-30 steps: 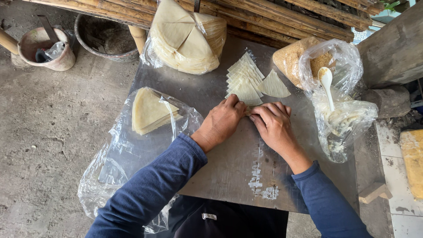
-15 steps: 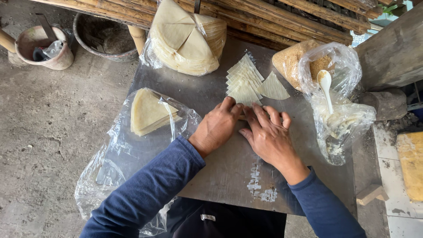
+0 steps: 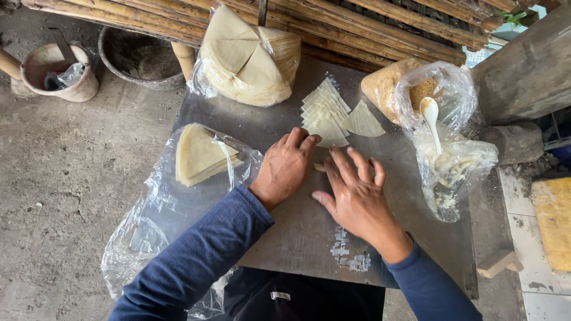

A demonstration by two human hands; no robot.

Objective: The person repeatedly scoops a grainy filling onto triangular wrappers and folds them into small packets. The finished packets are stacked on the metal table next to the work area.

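Note:
My left hand and my right hand lie palms down on a grey metal tabletop, side by side. Between them a small pale rolled piece of wrapper shows under the fingertips. Just beyond my fingers lies a fanned row of triangular pastry wrappers, with a single triangle to its right. Both sleeves are dark blue.
A stack of wrappers lies on a clear plastic bag at the left. A large bagged wrapper pile sits at the back. Right are a bag of brown crumbs and a filling bag with a white spoon. Bamboo poles run behind; two bowls stand on the concrete floor.
My right hand has slid toward me and flattened, fingers spread. My left hand stays by the fanned wrappers. A small rolled piece now shows between the hands.

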